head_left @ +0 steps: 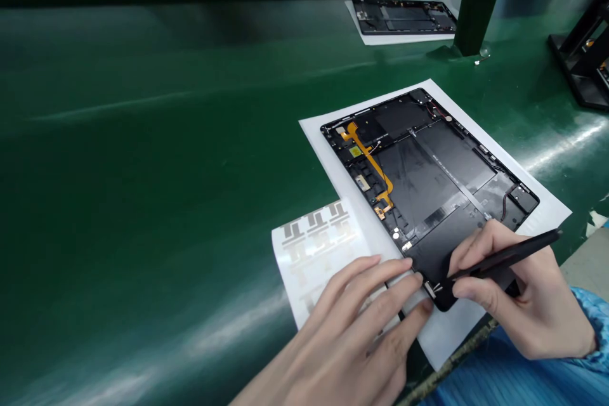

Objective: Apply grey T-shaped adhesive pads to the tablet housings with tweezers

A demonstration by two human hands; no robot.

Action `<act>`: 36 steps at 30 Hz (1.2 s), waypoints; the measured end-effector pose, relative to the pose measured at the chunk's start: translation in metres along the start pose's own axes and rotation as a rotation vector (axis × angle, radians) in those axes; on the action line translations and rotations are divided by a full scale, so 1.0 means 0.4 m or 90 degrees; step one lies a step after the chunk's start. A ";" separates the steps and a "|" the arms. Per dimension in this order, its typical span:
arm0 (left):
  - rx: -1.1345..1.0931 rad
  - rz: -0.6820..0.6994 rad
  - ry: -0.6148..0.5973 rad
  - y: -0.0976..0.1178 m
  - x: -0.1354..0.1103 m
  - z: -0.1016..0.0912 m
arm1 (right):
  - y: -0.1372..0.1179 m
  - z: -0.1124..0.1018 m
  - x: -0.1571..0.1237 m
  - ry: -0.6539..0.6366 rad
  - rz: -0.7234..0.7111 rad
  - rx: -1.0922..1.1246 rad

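In front of me a black tablet housing (457, 158) lies open-side up, with an orange flex cable (375, 168) along its left part and a grey ribbon strip across the middle. My right hand (523, 304) pinches black tweezers (509, 255), their tips down at the housing's near corner, beside a small silvery part (431, 290). Fingers of my left hand (361, 323) are stretched out and rest on the housing's near left edge by that corner. What the tweezer tips touch, if anything, is too small to tell.
White paper (328, 146) lies under the housing. A sheet of grey-patterned stickers (304, 260) sits partly beneath my left hand. Farther back are a second housing (404, 18) on paper, a dark green post (480, 6) and a black rack (583, 63) on the green bench (166, 171).
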State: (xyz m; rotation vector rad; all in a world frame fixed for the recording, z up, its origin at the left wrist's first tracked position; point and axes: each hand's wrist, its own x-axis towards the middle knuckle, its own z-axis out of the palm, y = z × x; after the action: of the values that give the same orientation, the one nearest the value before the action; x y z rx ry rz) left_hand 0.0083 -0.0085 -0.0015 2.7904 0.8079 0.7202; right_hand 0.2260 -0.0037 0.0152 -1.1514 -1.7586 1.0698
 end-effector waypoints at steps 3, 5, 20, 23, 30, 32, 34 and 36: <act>-0.021 -0.020 0.025 0.006 -0.002 0.001 | 0.003 -0.001 -0.002 0.001 -0.003 0.009; -0.034 -0.039 0.016 0.006 -0.004 0.002 | 0.006 -0.002 -0.003 0.017 -0.008 0.024; 0.100 -0.029 0.010 0.009 0.014 0.017 | 0.021 0.004 0.002 0.117 0.019 0.146; 0.115 -0.050 -0.029 0.026 0.020 0.006 | 0.024 0.004 -0.001 0.157 0.024 0.180; -0.031 -0.049 -0.079 -0.056 0.110 -0.063 | 0.037 0.008 0.001 0.181 0.024 0.177; -0.063 -0.229 -0.069 -0.149 0.173 -0.085 | 0.044 0.009 0.000 0.184 0.039 0.188; -0.030 -0.349 -0.016 -0.259 0.228 -0.099 | 0.050 0.012 -0.002 0.183 0.055 0.192; -0.041 -0.440 0.011 -0.364 0.258 -0.106 | 0.054 0.019 -0.004 0.174 0.076 0.189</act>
State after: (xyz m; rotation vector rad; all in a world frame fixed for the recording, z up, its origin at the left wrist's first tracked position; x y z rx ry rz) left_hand -0.0038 0.1701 0.0387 2.2020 1.5867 0.6127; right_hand 0.2262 -0.0015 -0.0077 -1.1637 -1.2858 1.1388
